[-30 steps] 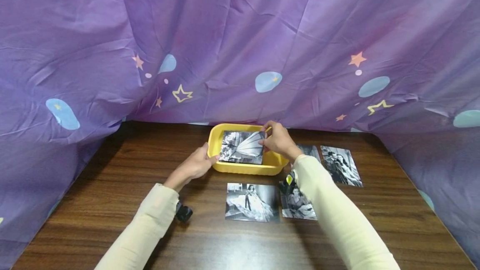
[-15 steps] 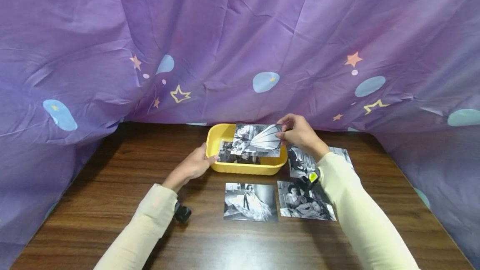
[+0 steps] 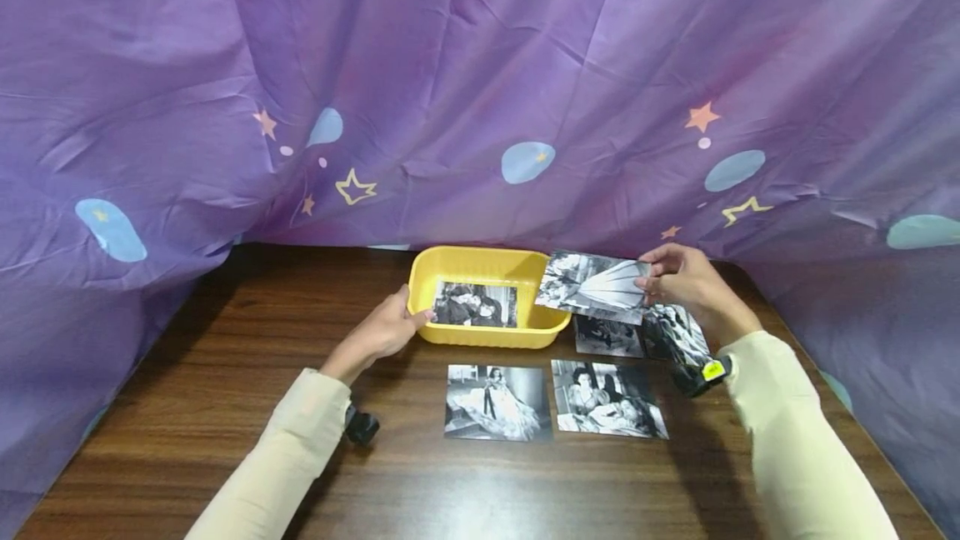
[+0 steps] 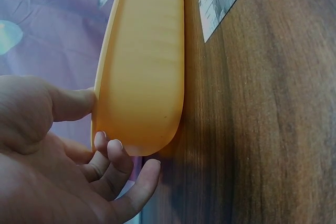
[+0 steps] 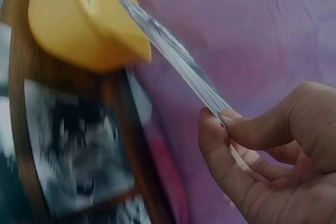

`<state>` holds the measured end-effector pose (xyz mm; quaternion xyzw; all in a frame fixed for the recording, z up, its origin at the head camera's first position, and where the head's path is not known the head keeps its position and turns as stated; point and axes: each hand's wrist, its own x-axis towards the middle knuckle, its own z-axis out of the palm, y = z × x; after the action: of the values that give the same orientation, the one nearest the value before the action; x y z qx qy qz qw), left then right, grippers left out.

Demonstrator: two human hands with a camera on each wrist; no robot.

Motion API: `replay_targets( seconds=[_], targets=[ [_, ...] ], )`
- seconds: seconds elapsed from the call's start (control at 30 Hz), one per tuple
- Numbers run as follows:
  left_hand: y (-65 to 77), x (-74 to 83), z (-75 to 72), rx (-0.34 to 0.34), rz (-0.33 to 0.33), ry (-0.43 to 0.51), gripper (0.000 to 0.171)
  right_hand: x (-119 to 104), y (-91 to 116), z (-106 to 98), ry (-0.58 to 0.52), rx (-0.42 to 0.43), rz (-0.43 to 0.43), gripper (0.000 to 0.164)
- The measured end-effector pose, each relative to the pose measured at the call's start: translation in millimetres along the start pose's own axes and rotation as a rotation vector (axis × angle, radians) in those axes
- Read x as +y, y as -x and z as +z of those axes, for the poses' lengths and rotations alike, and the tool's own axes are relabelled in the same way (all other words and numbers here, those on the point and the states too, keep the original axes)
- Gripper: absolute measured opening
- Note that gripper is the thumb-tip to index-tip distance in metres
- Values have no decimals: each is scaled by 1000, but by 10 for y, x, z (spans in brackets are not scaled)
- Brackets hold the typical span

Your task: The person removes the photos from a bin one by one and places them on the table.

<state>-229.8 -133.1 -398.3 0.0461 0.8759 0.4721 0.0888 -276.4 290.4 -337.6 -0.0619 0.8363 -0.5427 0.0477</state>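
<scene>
The right hand (image 3: 678, 280) pinched the photo (image 3: 592, 285) and had carried it right — clear of the yellow tray (image 3: 480, 261), above the table's prints — while the left hand (image 3: 382, 330), fingers relaxed, stayed against the tray's left end.

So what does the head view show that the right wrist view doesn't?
Only the head view shows the left hand touching the yellow tray, a photo inside the tray, and four photos laid out on the table. Only the right wrist view shows the held photo edge-on, pinched by thumb and fingers. Both show the right hand, its photo and the tray.
</scene>
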Motion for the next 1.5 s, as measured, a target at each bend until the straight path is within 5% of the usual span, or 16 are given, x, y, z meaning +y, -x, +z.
replay_targets(
  seconds=[0.27, 0.4, 0.63, 0.8, 1.03, 1.33, 1.4, 1.5],
  targets=[
    [19, -21, -10, 3, -3, -12, 62, 437, 212, -503, -101, 92, 59, 30],
    [22, -11, -16, 3, -4, -23, 58, 617, 359, -717, -239, 135, 94, 24],
    [24, -1, -30, 6, -5, -15, 44, 893, 543, -912, -468, 287, 134, 27],
    [28, 2, -29, 10, -1, -16, 43, 1181, 591, -995, -501, 427, 177, 30],
    [33, 6, -20, 8, 12, -10, 45, 1542, 575, -1113, -454, 562, 313, 37],
    [29, 15, -5, 1, 12, -14, 41, 1285, 791, -946, -464, 675, 403, 35],
    [33, 24, -8, -2, 5, -19, 45, 1278, 832, -943, -365, 668, 410, 31],
    [39, 31, -12, -7, -7, -29, 50, 1293, 878, -963, 4, 648, 403, 26]
  ],
)
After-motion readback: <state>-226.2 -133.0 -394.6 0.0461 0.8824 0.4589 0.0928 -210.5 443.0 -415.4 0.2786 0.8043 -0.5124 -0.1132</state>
